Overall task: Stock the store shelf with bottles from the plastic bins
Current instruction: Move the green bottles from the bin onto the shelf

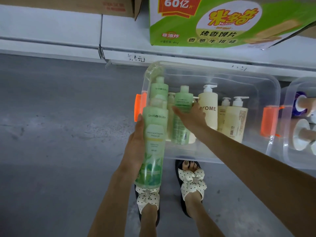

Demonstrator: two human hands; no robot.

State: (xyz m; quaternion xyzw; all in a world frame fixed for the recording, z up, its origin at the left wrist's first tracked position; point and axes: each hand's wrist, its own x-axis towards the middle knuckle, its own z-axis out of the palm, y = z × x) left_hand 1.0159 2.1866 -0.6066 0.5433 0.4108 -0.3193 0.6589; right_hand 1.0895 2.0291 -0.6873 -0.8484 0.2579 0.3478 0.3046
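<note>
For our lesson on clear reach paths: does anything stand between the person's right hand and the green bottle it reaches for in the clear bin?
Nothing visible does. The right hand holds the green bottle in the clear bin. The cream pump bottle stands beside them on the right, not between.

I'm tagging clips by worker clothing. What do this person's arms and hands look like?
Both forearms are bare to the frame edge, no sleeves in view. The left hand and right hand wear no gloves, and no watch or bracelet shows at either wrist.
</note>
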